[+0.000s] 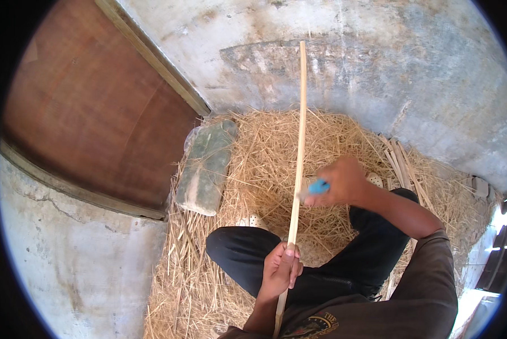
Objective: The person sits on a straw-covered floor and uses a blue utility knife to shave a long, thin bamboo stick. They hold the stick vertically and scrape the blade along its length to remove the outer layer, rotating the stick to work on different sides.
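- Gripping a long pale wooden strip (300, 152) above golden straw (259, 144), the left hand (281, 267) is closed around it.
- The right hand (344, 179) clasps a blurred blue-handled tool (319, 187) beside it.
- Scraping seems underway; what's left is unclear.

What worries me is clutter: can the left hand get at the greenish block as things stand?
Probably not: the left hand grips the pale strip, and the left knee lies between hand and greenish block.

Shed-like workplace: straw-like litter (264, 147), stained walls (400, 68).
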The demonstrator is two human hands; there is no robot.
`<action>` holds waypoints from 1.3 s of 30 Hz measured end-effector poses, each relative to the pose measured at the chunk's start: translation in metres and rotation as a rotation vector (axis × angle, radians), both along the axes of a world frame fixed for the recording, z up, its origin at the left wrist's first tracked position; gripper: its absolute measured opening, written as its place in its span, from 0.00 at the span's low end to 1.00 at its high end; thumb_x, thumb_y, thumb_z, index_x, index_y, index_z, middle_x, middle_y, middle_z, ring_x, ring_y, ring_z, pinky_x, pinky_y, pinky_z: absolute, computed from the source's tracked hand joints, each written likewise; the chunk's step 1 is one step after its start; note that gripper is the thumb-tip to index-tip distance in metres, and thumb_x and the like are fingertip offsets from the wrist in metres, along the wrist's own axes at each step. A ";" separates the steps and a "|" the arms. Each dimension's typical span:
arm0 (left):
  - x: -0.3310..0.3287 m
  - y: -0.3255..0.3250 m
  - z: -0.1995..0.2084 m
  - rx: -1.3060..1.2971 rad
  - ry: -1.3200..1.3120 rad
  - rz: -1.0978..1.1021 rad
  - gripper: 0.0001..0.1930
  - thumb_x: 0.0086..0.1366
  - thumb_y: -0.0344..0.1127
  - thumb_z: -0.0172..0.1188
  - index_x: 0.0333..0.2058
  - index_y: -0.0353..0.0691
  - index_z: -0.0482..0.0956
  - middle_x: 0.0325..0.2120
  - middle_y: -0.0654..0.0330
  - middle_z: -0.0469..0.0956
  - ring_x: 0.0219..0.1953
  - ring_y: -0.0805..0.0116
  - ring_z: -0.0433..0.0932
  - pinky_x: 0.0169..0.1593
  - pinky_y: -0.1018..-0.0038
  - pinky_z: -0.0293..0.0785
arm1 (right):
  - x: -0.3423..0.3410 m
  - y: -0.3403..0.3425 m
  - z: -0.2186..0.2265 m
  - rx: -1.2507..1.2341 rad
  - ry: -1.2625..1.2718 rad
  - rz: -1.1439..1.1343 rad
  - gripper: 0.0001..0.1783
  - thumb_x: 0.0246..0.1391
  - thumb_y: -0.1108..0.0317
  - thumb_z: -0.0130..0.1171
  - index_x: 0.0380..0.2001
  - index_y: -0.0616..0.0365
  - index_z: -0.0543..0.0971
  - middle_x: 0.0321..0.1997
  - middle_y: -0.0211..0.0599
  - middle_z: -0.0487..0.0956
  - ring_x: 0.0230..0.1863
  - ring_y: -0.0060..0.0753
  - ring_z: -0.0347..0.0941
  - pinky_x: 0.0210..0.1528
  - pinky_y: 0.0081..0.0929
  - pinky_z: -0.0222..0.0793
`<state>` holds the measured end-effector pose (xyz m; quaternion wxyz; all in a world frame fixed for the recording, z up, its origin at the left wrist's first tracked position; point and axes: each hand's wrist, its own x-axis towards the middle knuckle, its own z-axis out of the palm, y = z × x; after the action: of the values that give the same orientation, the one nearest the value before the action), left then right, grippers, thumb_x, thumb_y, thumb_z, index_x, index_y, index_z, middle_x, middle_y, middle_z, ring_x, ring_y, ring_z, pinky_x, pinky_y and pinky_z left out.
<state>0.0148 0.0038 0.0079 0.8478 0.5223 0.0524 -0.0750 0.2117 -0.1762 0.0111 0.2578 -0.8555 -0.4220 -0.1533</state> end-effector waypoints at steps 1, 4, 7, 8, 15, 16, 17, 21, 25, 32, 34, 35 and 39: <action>0.001 0.000 0.000 0.003 -0.002 0.001 0.13 0.75 0.38 0.37 0.35 0.38 0.66 0.08 0.67 0.61 0.07 0.81 0.55 0.17 0.82 0.54 | -0.007 0.002 0.002 -0.042 0.014 0.057 0.37 0.38 0.26 0.61 0.07 0.51 0.70 0.07 0.31 0.65 0.09 0.37 0.66 0.15 0.33 0.59; 0.007 0.000 0.004 0.012 -0.010 -0.005 0.12 0.75 0.38 0.38 0.35 0.38 0.66 0.08 0.67 0.61 0.07 0.81 0.55 0.17 0.82 0.54 | -0.006 0.005 0.002 0.041 -0.109 0.051 0.41 0.38 0.22 0.55 0.07 0.54 0.72 0.05 0.33 0.64 0.08 0.35 0.64 0.13 0.32 0.59; 0.003 -0.001 0.005 0.028 -0.037 -0.032 0.12 0.75 0.38 0.38 0.35 0.38 0.66 0.08 0.67 0.61 0.07 0.81 0.55 0.17 0.83 0.54 | 0.030 -0.010 0.002 0.139 0.056 -0.209 0.42 0.37 0.21 0.55 0.06 0.54 0.72 0.05 0.32 0.65 0.08 0.35 0.64 0.13 0.31 0.59; 0.003 -0.001 0.005 0.029 -0.041 -0.033 0.12 0.75 0.38 0.38 0.35 0.38 0.66 0.08 0.67 0.61 0.07 0.81 0.55 0.17 0.83 0.54 | 0.029 -0.009 0.005 0.093 0.058 -0.193 0.42 0.37 0.21 0.55 0.07 0.54 0.72 0.05 0.32 0.65 0.08 0.35 0.64 0.13 0.32 0.59; 0.001 0.000 0.001 0.073 -0.044 -0.035 0.12 0.75 0.39 0.39 0.35 0.38 0.66 0.08 0.67 0.62 0.07 0.82 0.56 0.17 0.83 0.54 | 0.000 0.005 0.007 0.030 -0.031 0.021 0.39 0.42 0.25 0.56 0.06 0.52 0.70 0.05 0.30 0.62 0.08 0.33 0.62 0.13 0.32 0.56; -0.001 0.001 0.001 0.084 -0.051 -0.037 0.12 0.75 0.39 0.39 0.35 0.38 0.66 0.08 0.67 0.62 0.07 0.82 0.56 0.17 0.83 0.55 | 0.007 0.004 0.008 0.003 -0.005 -0.011 0.39 0.44 0.25 0.55 0.06 0.52 0.70 0.05 0.30 0.62 0.08 0.32 0.61 0.12 0.33 0.56; -0.002 0.001 0.001 0.080 -0.041 -0.038 0.12 0.75 0.39 0.40 0.35 0.37 0.66 0.08 0.67 0.62 0.07 0.82 0.56 0.17 0.83 0.55 | 0.023 -0.001 0.011 0.018 0.018 -0.111 0.39 0.44 0.25 0.54 0.06 0.53 0.71 0.05 0.30 0.61 0.08 0.32 0.61 0.12 0.33 0.55; -0.007 0.000 0.003 0.057 -0.041 -0.053 0.13 0.75 0.39 0.40 0.35 0.37 0.66 0.08 0.67 0.62 0.07 0.82 0.56 0.16 0.84 0.55 | 0.060 -0.024 0.023 0.053 0.188 -0.288 0.40 0.45 0.25 0.54 0.08 0.54 0.72 0.05 0.30 0.62 0.08 0.30 0.60 0.12 0.33 0.55; -0.001 -0.003 0.005 0.050 -0.060 -0.063 0.13 0.75 0.39 0.40 0.34 0.38 0.66 0.08 0.68 0.62 0.08 0.82 0.57 0.15 0.84 0.54 | 0.038 -0.021 0.025 0.013 0.163 -0.199 0.38 0.43 0.27 0.58 0.08 0.54 0.73 0.06 0.30 0.63 0.08 0.31 0.61 0.13 0.32 0.56; 0.000 -0.005 0.007 0.159 -0.022 -0.065 0.13 0.74 0.40 0.41 0.33 0.39 0.65 0.09 0.68 0.63 0.08 0.83 0.57 0.14 0.85 0.53 | 0.030 -0.014 0.011 0.027 0.074 -0.058 0.35 0.40 0.29 0.63 0.09 0.53 0.73 0.06 0.30 0.64 0.08 0.33 0.63 0.13 0.31 0.57; -0.001 -0.006 0.013 0.253 -0.016 -0.077 0.13 0.74 0.40 0.42 0.32 0.39 0.64 0.10 0.68 0.63 0.09 0.84 0.57 0.13 0.85 0.53 | 0.060 -0.026 0.001 0.131 0.180 -0.266 0.36 0.37 0.27 0.62 0.09 0.52 0.73 0.06 0.30 0.64 0.09 0.34 0.64 0.13 0.32 0.58; -0.004 -0.006 0.012 0.263 0.004 -0.075 0.13 0.74 0.40 0.42 0.32 0.39 0.64 0.10 0.68 0.63 0.09 0.84 0.57 0.13 0.85 0.53 | 0.056 -0.025 0.003 0.075 0.142 -0.213 0.36 0.36 0.26 0.62 0.09 0.51 0.73 0.06 0.30 0.64 0.09 0.34 0.64 0.13 0.32 0.58; 0.000 -0.006 0.010 0.270 0.023 -0.061 0.12 0.74 0.40 0.43 0.32 0.39 0.64 0.10 0.69 0.63 0.09 0.85 0.58 0.13 0.85 0.53 | 0.011 -0.005 0.001 0.050 0.001 0.017 0.39 0.37 0.22 0.57 0.07 0.52 0.72 0.05 0.31 0.64 0.08 0.33 0.64 0.14 0.30 0.58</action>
<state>0.0151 -0.0020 0.0180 0.7664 0.6322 0.0559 -0.0992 0.2226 -0.1814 0.0119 0.2807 -0.8451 -0.4253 -0.1615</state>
